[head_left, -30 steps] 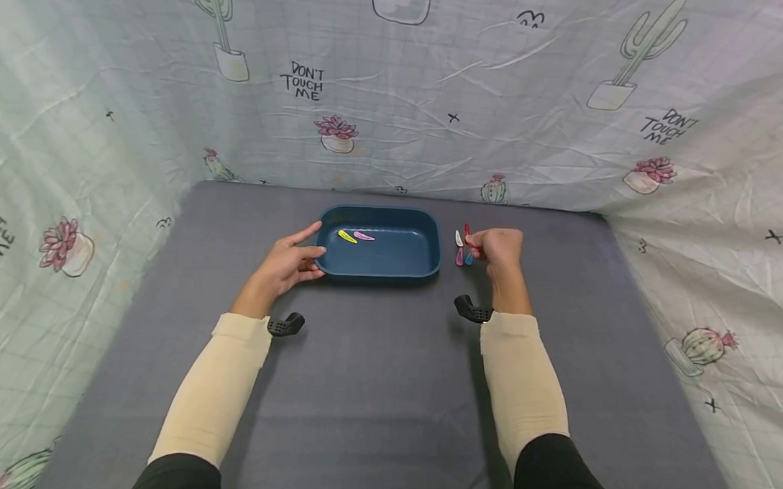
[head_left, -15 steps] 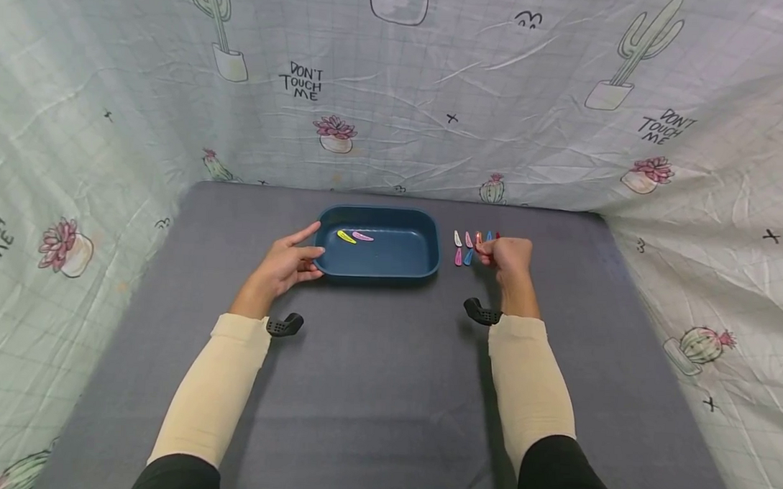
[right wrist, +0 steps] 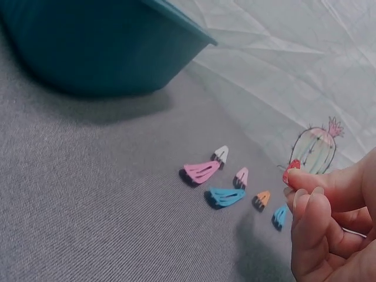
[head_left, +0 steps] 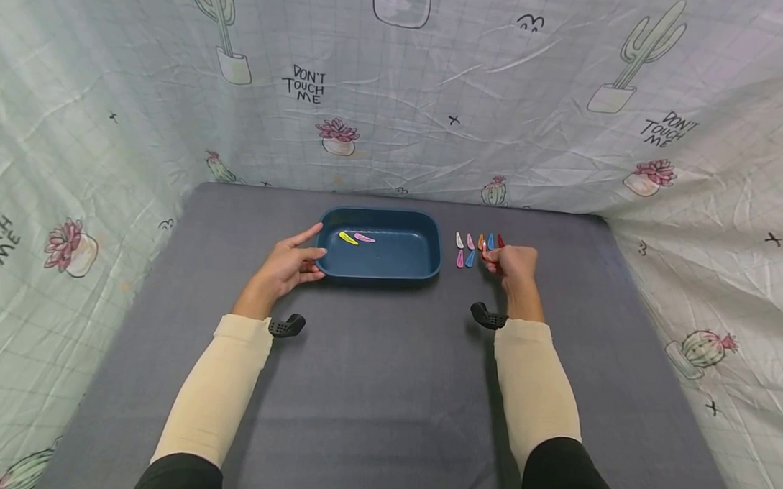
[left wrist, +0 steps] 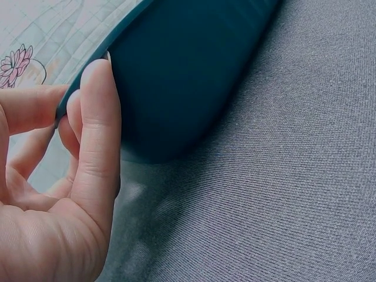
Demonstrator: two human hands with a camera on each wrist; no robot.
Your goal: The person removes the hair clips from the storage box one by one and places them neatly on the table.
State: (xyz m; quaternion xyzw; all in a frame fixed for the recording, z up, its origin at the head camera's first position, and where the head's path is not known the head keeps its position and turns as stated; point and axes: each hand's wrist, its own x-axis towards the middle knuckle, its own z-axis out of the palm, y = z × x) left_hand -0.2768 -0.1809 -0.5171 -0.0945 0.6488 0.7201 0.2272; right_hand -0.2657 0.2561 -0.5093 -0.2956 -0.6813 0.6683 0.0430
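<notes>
My left hand (head_left: 286, 266) grips the left rim of a dark blue rectangular plastic tray (head_left: 391, 260), thumb and fingers pinching its wall in the left wrist view. A yellow hair clip (head_left: 348, 238) and a lilac hair clip (head_left: 364, 237) lie inside it. To the right, my right hand (head_left: 515, 266) pinches a red hair clip (right wrist: 292, 171) between thumb and fingertips, low beside two rows of clips. The back row holds a white clip (head_left: 459, 240), a light pink, an orange (right wrist: 262, 200), a blue and a dark red one; in front lie a pink clip (right wrist: 201, 172) and a blue clip (right wrist: 227, 197).
A grey cloth (head_left: 374, 373) covers the table. Behind and at both sides hangs a pale curtain (head_left: 397, 93) printed with cacti and lettering. Black wrist camera mounts (head_left: 288, 326) sit on both forearms.
My right hand has moved right and slightly nearer with the red hair clip, uncovering the orange, blue and dark red clips in the back row. My left hand has stayed on the tray.
</notes>
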